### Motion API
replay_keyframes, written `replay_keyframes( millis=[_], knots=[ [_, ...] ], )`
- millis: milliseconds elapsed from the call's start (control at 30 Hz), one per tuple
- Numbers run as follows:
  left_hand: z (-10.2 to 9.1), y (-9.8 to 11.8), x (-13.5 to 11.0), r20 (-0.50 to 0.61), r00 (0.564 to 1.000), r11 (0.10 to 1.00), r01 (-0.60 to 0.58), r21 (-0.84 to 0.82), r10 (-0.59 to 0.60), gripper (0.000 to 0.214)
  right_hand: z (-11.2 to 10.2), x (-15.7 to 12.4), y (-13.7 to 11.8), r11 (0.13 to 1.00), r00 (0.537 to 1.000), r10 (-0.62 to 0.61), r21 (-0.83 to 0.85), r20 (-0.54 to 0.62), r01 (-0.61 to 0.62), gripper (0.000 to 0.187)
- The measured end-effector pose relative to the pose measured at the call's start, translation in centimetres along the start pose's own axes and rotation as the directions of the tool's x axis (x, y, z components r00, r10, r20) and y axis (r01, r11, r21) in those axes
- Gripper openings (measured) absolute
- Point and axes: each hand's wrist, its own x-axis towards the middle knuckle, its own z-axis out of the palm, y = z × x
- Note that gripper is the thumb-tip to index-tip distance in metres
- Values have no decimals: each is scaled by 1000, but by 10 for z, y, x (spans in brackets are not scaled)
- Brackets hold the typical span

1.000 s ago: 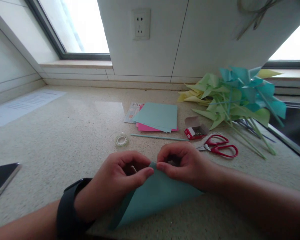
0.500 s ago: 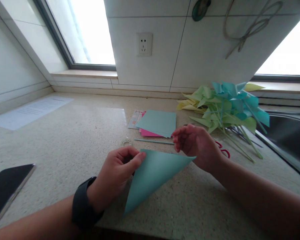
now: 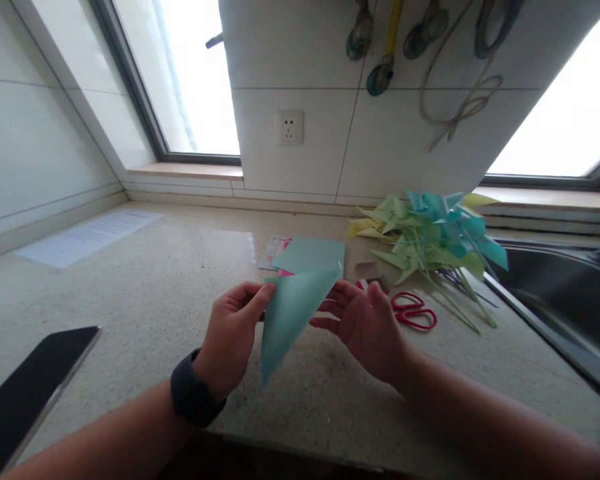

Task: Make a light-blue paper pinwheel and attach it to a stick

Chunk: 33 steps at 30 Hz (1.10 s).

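Observation:
A teal sheet of paper folded into a triangle point(image 3: 290, 310) is lifted off the counter, one point hanging down. My left hand point(image 3: 233, 333), with a black watch on its wrist, pinches the sheet's upper left corner. My right hand point(image 3: 365, 320) is just right of the paper, palm up and fingers spread, touching its back edge or close to it. Behind the hands lie a stack of teal and pink paper squares point(image 3: 313, 255), red scissors point(image 3: 413, 311) and a small open box point(image 3: 367, 271).
A pile of green, yellow and teal paper pinwheels on sticks point(image 3: 430, 233) lies at the right, beside a dark sink point(image 3: 555, 280). A black phone point(image 3: 30, 393) sits at the lower left, a white printed sheet point(image 3: 87, 235) far left. Utensils hang on the tiled wall.
The folded teal paper was pressed on the counter under both hands; the right hand let go and opened, and the left hand has raised the paper upright. The view tilted up.

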Motion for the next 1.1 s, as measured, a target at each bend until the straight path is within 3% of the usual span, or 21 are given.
replay_keyframes(
  millis=[67, 233, 533, 867, 1100],
  knots=[
    [3, -2, -1, -3, 1000, 1000, 4, -9, -4, 29, -1, -1, 2, 999, 1000, -16, -44, 15, 17, 45],
    [10, -8, -8, 6, 1000, 1000, 20, -15, -20, 30, -2, -3, 5, 993, 994, -110, -47, -19, 109, 32],
    [3, -18, -2, 14, 990, 990, 143, 16, -143, 35, -34, 12, -23, 975, 981, -188, -110, 54, 193, 15],
    [-6, -21, 6, 48, 972, 973, 230, 23, -231, 36, -51, 19, -22, 949, 983, -81, -290, 166, 127, 23],
    [-9, -20, 10, 67, 964, 966, 253, 50, -256, 38, -52, 19, -23, 963, 985, -106, -234, 135, 136, 18]
  ],
)
